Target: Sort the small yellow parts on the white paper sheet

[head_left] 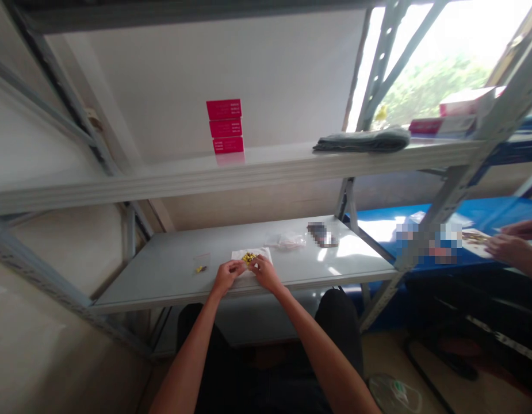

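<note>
Low on the grey shelf, a white sheet bears a small heap of yellow and dark pieces, too small to name. My left hand is at the sheet's left front corner, its fingertips pinched together. Over the front right of the heap bends my right hand, its fingers drawn together at the pieces. Whatever is between the fingertips of either hand is too small to make out. Left of my left hand lies a small clear bag with a few yellow and dark bits in it.
Clear plastic bags lie behind my right hand, near a blurred-out item. Three red boxes are stacked on the upper shelf, with a folded grey cloth farther right. Another person's hands work at a blue surface beyond the metal post.
</note>
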Demonstrator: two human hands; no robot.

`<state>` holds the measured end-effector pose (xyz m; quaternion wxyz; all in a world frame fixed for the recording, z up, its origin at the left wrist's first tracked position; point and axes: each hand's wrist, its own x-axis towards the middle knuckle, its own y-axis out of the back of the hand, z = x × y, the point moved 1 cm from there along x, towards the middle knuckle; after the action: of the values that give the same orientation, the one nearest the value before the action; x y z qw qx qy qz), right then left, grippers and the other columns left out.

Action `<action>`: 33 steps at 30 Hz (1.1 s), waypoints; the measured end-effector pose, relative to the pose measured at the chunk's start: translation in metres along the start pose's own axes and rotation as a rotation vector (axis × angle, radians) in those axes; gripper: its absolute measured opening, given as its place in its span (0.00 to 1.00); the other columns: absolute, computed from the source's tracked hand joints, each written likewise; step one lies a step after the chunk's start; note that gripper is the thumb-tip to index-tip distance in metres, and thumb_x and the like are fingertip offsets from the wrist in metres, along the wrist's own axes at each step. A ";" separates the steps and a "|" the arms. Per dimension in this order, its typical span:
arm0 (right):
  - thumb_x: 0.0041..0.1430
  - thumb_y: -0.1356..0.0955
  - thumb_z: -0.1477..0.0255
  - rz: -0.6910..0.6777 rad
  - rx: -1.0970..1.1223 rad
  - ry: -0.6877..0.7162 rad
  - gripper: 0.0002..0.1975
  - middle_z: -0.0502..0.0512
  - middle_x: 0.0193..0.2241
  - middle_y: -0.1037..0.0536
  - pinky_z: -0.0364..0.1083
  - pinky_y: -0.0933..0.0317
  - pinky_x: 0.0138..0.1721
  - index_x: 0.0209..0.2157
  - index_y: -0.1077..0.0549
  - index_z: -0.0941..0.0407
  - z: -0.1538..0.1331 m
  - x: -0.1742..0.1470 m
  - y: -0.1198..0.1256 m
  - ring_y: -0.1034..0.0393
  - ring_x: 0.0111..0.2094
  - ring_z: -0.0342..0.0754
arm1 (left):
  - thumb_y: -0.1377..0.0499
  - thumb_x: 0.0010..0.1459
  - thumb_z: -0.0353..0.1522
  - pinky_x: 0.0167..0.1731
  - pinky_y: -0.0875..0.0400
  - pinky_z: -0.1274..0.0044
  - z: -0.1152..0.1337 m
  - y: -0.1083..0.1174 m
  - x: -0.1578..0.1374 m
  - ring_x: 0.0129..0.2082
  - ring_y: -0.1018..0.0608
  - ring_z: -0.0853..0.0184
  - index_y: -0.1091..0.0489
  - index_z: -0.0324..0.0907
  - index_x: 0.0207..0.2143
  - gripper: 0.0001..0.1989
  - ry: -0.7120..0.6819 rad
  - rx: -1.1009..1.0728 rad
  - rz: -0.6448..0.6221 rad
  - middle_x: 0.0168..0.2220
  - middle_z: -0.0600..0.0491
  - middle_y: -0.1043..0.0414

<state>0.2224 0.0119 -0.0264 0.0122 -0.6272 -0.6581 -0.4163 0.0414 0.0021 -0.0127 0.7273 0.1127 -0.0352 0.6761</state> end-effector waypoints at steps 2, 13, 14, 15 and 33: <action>0.63 0.33 0.75 -0.003 0.011 0.017 0.05 0.54 0.36 0.25 0.45 0.40 0.40 0.34 0.25 0.55 -0.003 0.000 0.000 0.32 0.38 0.48 | 0.29 0.45 0.41 0.46 0.27 0.69 0.001 -0.001 0.001 0.42 0.19 0.56 0.20 0.39 0.37 0.19 -0.015 0.038 -0.018 0.41 0.43 0.18; 0.61 0.36 0.75 0.016 0.127 0.020 0.08 0.55 0.32 0.24 0.45 0.38 0.38 0.31 0.26 0.55 -0.014 0.007 0.003 0.30 0.35 0.49 | 0.29 0.44 0.41 0.38 0.28 0.72 0.005 -0.005 0.002 0.34 0.21 0.60 0.20 0.41 0.33 0.16 -0.096 0.117 -0.002 0.34 0.47 0.19; 0.61 0.37 0.74 0.037 0.135 0.008 0.08 0.55 0.31 0.24 0.45 0.38 0.38 0.31 0.27 0.55 -0.014 0.008 0.003 0.30 0.35 0.49 | 0.29 0.43 0.41 0.37 0.28 0.73 0.005 -0.005 0.002 0.33 0.21 0.60 0.20 0.41 0.32 0.15 -0.099 0.113 0.017 0.33 0.48 0.19; 0.62 0.37 0.74 0.061 0.143 -0.006 0.08 0.55 0.30 0.25 0.45 0.38 0.37 0.30 0.28 0.55 -0.014 0.009 0.003 0.30 0.34 0.49 | 0.29 0.43 0.40 0.37 0.28 0.73 0.004 -0.004 0.002 0.32 0.21 0.61 0.20 0.41 0.32 0.15 -0.095 0.106 0.029 0.32 0.49 0.19; 0.65 0.36 0.72 0.053 0.176 0.029 0.12 0.54 0.30 0.24 0.46 0.39 0.41 0.28 0.26 0.55 -0.022 0.008 -0.012 0.31 0.36 0.49 | 0.30 0.46 0.43 0.46 0.28 0.68 -0.002 0.001 -0.001 0.42 0.19 0.55 0.20 0.39 0.39 0.21 0.001 -0.041 0.117 0.41 0.44 0.18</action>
<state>0.1996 0.0080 -0.0144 0.0880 -0.6346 -0.6753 -0.3654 0.0398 0.0016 -0.0147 0.6886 0.0953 -0.0553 0.7168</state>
